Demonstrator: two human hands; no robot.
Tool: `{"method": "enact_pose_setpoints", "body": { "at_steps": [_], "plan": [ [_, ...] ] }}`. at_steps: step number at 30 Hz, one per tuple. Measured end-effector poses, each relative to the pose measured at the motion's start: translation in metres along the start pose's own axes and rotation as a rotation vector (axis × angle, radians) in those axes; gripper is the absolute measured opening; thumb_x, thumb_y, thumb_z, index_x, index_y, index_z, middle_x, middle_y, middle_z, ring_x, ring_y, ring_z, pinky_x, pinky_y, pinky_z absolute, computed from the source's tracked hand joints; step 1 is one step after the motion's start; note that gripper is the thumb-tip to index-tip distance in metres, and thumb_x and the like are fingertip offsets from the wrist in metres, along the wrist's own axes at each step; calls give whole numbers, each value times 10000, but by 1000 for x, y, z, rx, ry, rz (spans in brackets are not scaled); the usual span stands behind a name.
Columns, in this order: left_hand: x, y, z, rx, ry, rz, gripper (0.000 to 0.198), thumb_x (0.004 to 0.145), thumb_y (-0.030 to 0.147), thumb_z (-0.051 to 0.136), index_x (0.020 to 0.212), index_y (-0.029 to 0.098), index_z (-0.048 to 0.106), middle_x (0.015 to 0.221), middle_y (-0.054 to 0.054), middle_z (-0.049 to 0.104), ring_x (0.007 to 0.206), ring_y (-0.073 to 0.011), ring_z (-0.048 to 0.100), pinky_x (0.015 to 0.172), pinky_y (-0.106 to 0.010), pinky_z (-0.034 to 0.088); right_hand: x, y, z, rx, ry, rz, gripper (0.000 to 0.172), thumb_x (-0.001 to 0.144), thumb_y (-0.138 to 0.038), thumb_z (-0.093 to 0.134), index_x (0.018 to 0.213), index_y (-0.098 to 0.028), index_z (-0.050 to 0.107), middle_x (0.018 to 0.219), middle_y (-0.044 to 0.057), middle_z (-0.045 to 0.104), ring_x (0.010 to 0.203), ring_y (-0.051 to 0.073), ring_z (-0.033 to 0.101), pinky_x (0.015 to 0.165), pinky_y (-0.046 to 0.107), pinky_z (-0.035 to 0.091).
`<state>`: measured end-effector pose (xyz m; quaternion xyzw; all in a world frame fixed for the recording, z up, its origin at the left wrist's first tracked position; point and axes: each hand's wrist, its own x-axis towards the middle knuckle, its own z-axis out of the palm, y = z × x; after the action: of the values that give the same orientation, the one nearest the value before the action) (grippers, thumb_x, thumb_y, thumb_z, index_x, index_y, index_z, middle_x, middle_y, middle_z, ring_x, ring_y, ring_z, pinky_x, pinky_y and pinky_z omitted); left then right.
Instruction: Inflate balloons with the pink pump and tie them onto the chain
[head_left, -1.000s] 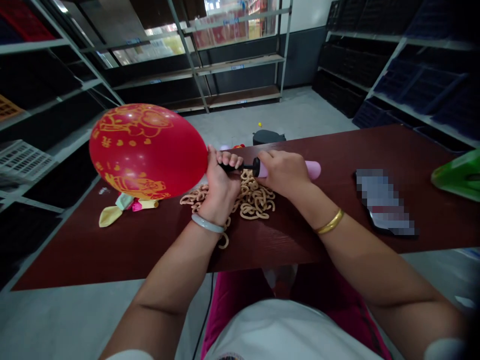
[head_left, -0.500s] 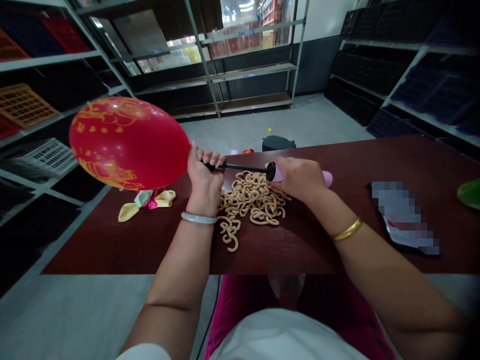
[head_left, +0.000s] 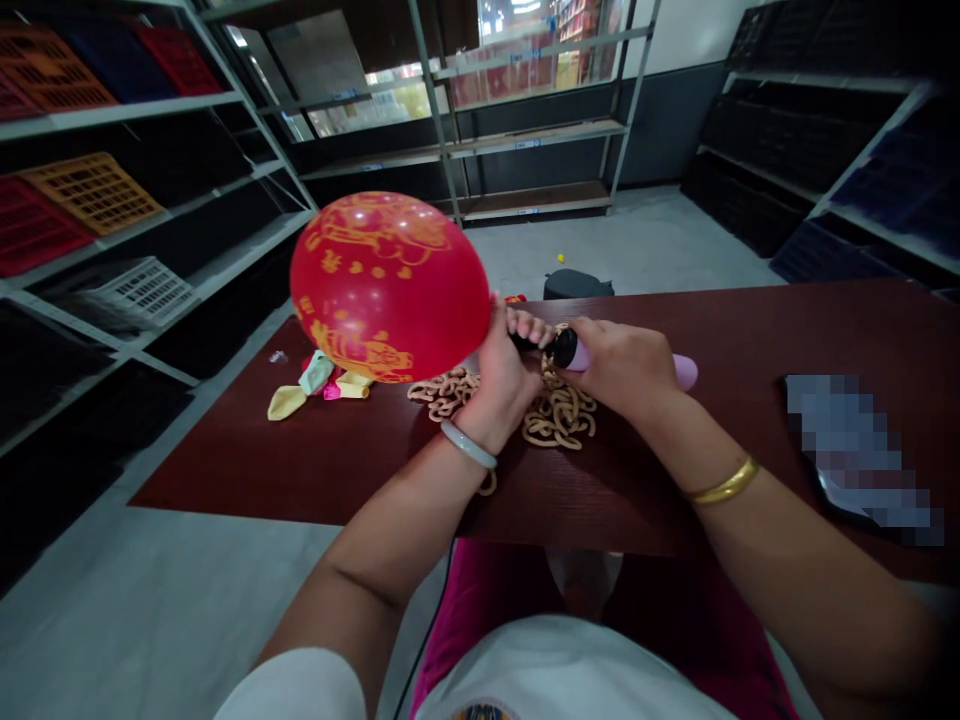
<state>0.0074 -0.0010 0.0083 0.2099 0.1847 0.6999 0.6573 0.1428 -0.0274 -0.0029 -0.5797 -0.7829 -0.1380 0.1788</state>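
A red balloon [head_left: 390, 290] with yellow printed figures is inflated at the left of my hands. My left hand [head_left: 510, 360] is closed around its neck and the black end of a balloon pump [head_left: 684, 372]. The pump has a lilac barrel, and my right hand [head_left: 626, 365] wraps round it. Both hands are close together, with the black collar of the barrel between them. Below them a heap of beige curly strips [head_left: 562, 415] lies on the table, partly hidden by my left hand and wrist.
Several uninflated balloons [head_left: 319, 373] lie on the dark red table [head_left: 217, 455] at the left. A phone [head_left: 859, 450] rests at the right. Beyond the table are a dark grey bin [head_left: 577, 284] and metal shelves [head_left: 540, 208]; plastic baskets [head_left: 97, 192] fill the left rack.
My left hand has moved right toward my right hand, bringing the balloon along. The black pump rod that showed between the hands has slid into the barrel. The view has shifted slightly left.
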Motion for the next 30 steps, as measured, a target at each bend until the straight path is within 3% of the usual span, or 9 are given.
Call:
{"method": "enact_pose_setpoints", "body": {
  "at_steps": [4,8,12,17,20,24,30],
  "plan": [
    [-7,-13,4,9,47,-27,487,906,472,536,573,182,328,510,47,302,439,-76,371,490,-225,358,0,-4,3,13,5,-5,471,825,-561,540,1119,-196,581,983,95,696,819,250,635,602,309,316],
    [0,-6,0,5,50,-43,501,892,480,555,569,183,312,484,54,286,418,-78,354,464,-226,327,0,-2,8,30,-4,-13,491,815,-589,542,1124,-210,585,983,82,701,816,244,636,608,305,325],
    [19,24,-12,-16,71,-8,492,902,463,549,577,188,301,471,67,278,382,-66,317,431,-219,295,2,8,13,23,-5,-26,476,815,-601,538,1091,-217,591,975,68,706,826,250,639,596,303,317],
    [35,79,-22,-45,67,161,463,919,388,540,582,196,288,447,77,266,352,-66,299,403,-221,275,6,20,9,22,16,-41,489,811,-623,534,1075,-216,596,1001,69,704,859,250,639,602,310,327],
    [33,89,-21,-46,46,203,454,932,363,519,582,197,281,451,76,268,354,-62,304,403,-217,273,6,21,4,9,43,-38,478,821,-620,527,1057,-210,589,993,79,702,868,261,638,601,315,320],
    [26,65,-17,-51,48,183,465,916,412,544,587,195,297,469,75,274,371,-61,317,420,-213,297,3,17,-2,-26,35,-21,450,813,-578,569,1067,-207,576,965,85,699,837,260,639,590,318,301],
    [9,7,-8,-63,4,-6,471,924,432,527,583,185,314,501,60,286,413,-66,327,458,-221,319,1,4,-3,-8,-16,-22,423,792,-509,618,1085,-207,572,957,86,701,820,256,640,575,309,289]
  ]
}}
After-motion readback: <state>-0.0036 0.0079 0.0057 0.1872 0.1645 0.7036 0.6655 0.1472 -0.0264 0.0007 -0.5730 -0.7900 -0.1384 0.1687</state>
